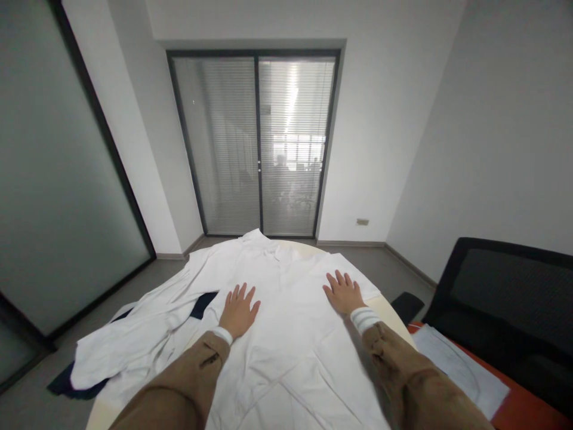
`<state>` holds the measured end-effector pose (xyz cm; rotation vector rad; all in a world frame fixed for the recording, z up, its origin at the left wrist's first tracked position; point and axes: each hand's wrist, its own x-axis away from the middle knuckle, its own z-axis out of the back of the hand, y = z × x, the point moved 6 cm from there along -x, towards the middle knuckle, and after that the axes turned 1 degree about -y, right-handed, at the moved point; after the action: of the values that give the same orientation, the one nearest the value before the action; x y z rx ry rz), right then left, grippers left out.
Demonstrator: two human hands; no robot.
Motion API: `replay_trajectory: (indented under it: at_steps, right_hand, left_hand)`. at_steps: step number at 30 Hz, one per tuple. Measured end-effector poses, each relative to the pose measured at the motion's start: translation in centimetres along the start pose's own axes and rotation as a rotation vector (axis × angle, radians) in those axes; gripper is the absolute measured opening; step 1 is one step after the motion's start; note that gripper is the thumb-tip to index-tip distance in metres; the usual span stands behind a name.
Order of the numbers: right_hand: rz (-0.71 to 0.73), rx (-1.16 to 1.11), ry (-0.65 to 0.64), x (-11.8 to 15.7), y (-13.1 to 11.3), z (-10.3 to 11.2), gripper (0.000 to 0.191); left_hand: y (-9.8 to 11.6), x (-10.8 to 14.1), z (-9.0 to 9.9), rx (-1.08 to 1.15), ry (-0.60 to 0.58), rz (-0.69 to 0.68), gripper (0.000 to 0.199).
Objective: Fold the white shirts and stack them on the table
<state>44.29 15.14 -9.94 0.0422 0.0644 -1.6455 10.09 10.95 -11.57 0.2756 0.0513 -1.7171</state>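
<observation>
A white shirt [286, 322] lies spread over a pale round table [390, 316], its collar toward the far edge and its lower part creased near me. Flat on its left side rests my left hand [239, 312], palm down with fingers apart. My right hand [344, 292] lies palm down near the shirt's right sleeve, fingers also spread. Neither hand grips the cloth. To the left, more white clothing [134, 340] is heaped over the table edge, with dark navy fabric [203, 304] showing beneath it.
A black mesh-backed chair [505, 298] stands at the right. On its orange-red seat [528, 412] lies a pale folded cloth or sheet [461, 370]. Beyond the table are a glazed door with blinds [259, 143] and a wall socket [362, 222]. Frosted glass [58, 179] fills the left side.
</observation>
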Motion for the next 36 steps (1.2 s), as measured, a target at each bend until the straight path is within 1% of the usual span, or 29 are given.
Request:
replay_trajectory:
  at_steps: [2,4,7,9,11,13,16,17,19,21,24,26,29,32,36]
  right_hand:
    - [-0.03,0.013,-0.007,-0.1,0.1,-0.1,0.059]
    - [-0.063,0.028,-0.012,-0.2,-0.2,0.4,0.059]
    - [-0.064,0.039,-0.028,-0.3,-2.3,1.6,0.06]
    - [-0.019,0.004,-0.045,-0.3,-4.7,2.7,0.062]
    - [0.03,-0.072,-0.056,-0.1,-7.7,3.6,0.064]
    - [0.075,-0.178,-0.097,0.4,-11.0,3.9,0.068]
    - [0.123,-0.305,-0.138,1.8,-15.1,3.1,0.071]
    - [0.148,-0.336,-0.158,2.4,-16.2,2.4,0.072]
    - [0.195,-0.377,-0.164,3.5,-17.6,0.9,0.071]
    - [0.24,-0.394,-0.1,4.4,-18.1,-0.1,0.07]
    - [0.302,-0.402,-0.015,5.2,-18.2,-0.7,0.069]
    - [0.36,-0.413,-0.027,5.4,-18.4,-0.7,0.067]
    - [0.492,-0.418,-0.042,5.8,-19.0,-0.1,0.068]
    - [0.603,-0.403,-0.043,6.2,-19.5,0.3,0.07]
    - [0.651,-0.398,-0.071,6.3,-19.7,0.2,0.07]
  left_hand:
    - [0.0,0.2,0.1,0.037,0.011,-0.003,0.05]
    - [0.1,0.2,0.2,0.103,-0.021,-0.009,0.048]
    - [0.3,0.1,0.3,0.159,-0.079,-0.029,0.048]
    - [0.6,0.2,0.2,0.129,-0.066,-0.059,0.048]
    - [0.8,0.4,0.2,0.088,-0.033,-0.087,0.048]
    - [0.9,0.5,0.1,0.068,-0.013,-0.098,0.047]
    - [0.5,0.7,0.4,0.03,0.048,-0.06,0.045]
    - [0.2,0.7,0.7,0.006,0.084,-0.025,0.044]
    - [-0.8,0.9,1.4,-0.046,0.165,0.075,0.044]
    - [-2.0,1.1,2.1,-0.08,0.213,0.181,0.046]
    - [-3.2,1.2,2.9,-0.107,0.214,0.267,0.047]
    - [-3.8,1.1,3.4,-0.117,0.197,0.289,0.045]
    - [-4.9,0.8,3.8,-0.09,0.158,0.316,0.044]
    - [-6.7,0.6,3.8,0.019,0.128,0.357,0.043]
    - [-9.3,0.0,3.0,0.282,0.1,0.393,0.045]
